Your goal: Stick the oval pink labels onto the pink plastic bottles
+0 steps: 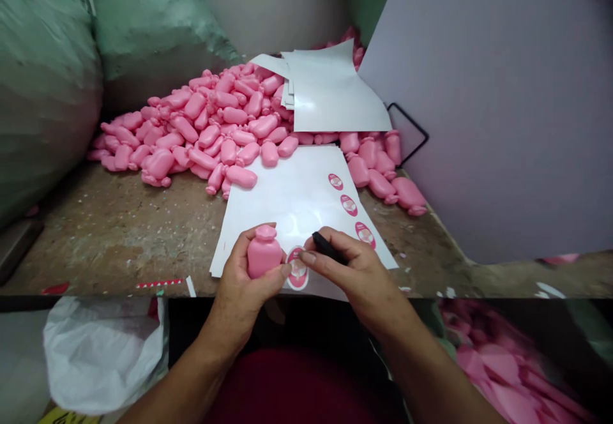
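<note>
My left hand (242,277) is closed around a small pink plastic bottle (265,255) with a flared neck, upright over the sheet's front edge. Its thumb tip meets the edge of an oval pink-and-white sticker (297,269). The fingers of my right hand (347,263) pinch that sticker at its upper right. A short black tool (329,248) is tucked in the same hand; its kind I cannot make out. Beneath both hands lies a stack of white sticker sheets (287,188), with several oval stickers (349,205) along the top sheet's right side.
A large heap of pink bottles (205,117) covers the back of the worn table (96,232). White sheets (335,85) rest on the heap. Full sacks (43,92) stand at left, a pale panel (488,105) at right. A white bag (105,354) hangs below the table.
</note>
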Demonstrator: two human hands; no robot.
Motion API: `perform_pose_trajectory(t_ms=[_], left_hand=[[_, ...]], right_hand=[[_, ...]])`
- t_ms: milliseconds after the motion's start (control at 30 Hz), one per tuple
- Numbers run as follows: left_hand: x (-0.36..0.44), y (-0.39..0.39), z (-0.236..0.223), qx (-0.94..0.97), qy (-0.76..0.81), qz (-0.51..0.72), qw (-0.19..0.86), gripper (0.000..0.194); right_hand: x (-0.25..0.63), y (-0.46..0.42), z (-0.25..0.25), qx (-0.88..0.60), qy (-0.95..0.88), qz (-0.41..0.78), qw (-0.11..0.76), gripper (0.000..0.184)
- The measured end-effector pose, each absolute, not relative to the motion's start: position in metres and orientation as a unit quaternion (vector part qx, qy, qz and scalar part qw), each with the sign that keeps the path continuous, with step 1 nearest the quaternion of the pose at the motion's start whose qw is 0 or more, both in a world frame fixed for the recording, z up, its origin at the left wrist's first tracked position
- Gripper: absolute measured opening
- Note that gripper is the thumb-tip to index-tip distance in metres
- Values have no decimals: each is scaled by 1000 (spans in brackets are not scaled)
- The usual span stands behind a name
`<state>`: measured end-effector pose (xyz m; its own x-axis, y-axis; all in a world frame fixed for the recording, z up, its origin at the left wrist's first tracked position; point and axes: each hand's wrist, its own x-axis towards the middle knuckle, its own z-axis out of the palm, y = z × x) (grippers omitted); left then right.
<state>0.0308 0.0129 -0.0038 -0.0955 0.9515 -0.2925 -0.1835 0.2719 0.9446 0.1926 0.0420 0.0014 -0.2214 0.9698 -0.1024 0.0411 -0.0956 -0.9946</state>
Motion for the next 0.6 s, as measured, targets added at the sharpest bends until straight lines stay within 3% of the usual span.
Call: perform_pose_trajectory(t_ms=[233,433,600], left_hand=[[32,21,5,210,523,535,629,57],[40,18,3,119,423,554,707,32],[46,17,3,88,388,573,716,32]], right_hand=[[201,36,-1,-459,-487,547,503,18],[194,33,9,-455,-533,578,418,15],[188,36,10,-478,-558,556,388,17]])
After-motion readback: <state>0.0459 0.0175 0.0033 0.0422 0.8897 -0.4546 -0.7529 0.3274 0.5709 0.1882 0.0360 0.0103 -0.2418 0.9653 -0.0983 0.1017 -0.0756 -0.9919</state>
